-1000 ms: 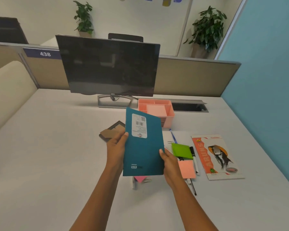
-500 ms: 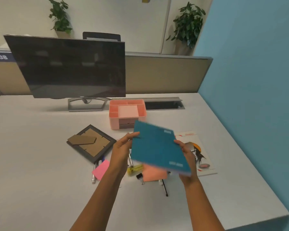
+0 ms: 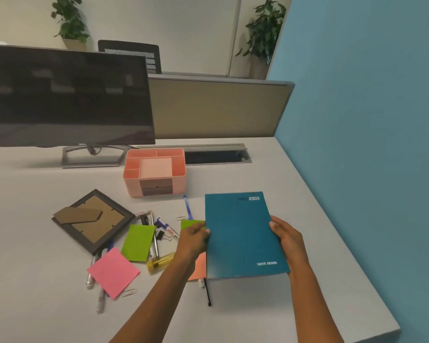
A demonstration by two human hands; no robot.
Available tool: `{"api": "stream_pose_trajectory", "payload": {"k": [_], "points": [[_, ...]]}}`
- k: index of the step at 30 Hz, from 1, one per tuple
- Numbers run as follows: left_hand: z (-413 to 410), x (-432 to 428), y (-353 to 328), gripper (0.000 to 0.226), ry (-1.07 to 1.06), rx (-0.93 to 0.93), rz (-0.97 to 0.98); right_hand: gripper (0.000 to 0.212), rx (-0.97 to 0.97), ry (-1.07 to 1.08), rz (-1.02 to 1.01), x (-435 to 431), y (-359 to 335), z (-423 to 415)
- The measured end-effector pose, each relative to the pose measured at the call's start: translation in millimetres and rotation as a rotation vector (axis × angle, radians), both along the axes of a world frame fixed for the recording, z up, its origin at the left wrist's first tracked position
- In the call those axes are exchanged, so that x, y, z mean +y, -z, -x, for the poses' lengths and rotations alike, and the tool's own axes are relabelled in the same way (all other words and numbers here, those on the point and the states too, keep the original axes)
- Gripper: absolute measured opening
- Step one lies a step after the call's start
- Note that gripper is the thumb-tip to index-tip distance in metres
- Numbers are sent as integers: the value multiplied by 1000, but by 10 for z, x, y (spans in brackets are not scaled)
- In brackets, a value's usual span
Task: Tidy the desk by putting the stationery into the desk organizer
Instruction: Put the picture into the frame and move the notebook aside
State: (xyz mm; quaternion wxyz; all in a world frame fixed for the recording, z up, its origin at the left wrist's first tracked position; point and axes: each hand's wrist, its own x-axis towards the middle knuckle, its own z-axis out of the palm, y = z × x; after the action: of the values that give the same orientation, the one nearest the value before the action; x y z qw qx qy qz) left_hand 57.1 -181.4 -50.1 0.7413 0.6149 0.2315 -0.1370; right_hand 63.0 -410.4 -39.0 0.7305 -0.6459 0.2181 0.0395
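A teal notebook [image 3: 242,235] lies flat and low over the desk's right side, front cover up. My left hand [image 3: 193,240] grips its left edge and my right hand [image 3: 286,240] grips its right edge. The pink desk organizer [image 3: 134,179] stands behind, near the monitor foot. Left of the notebook lie loose stationery: green sticky pads [image 3: 138,242], a pink sticky pad [image 3: 113,272], an orange pad [image 3: 198,268] partly under the notebook, markers [image 3: 170,230], a yellow highlighter [image 3: 160,263], a binder clip [image 3: 161,234], paper clips and a blue pen [image 3: 188,207].
A black picture frame [image 3: 94,221] lies face down at the left. The monitor [image 3: 67,97] stands at the back, with a cable slot [image 3: 216,157] beside the organizer. A blue wall [image 3: 369,120] borders the desk's right edge. A black pen [image 3: 207,292] lies near the front.
The notebook went from upright, back cover toward me, to flat with its front cover up, and moved right over the magazine. The view has swung right.
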Motion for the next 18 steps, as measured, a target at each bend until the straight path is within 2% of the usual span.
{"api": "stream_pose_trajectory", "payload": {"k": [7, 9, 14, 18], "points": [[-126, -412, 156, 22, 182, 131, -97, 27, 105, -27, 416, -465, 389, -288], [-159, -520, 189, 28, 243, 150, -151, 30, 115, -23, 509, -489, 434, -359], [-299, -663, 279, 41, 322, 181, -257, 34, 124, -3, 627, -445, 531, -553], [-432, -687, 366, 47, 393, 194, -429, 34, 125, 27, 674, -379, 620, -654]]}}
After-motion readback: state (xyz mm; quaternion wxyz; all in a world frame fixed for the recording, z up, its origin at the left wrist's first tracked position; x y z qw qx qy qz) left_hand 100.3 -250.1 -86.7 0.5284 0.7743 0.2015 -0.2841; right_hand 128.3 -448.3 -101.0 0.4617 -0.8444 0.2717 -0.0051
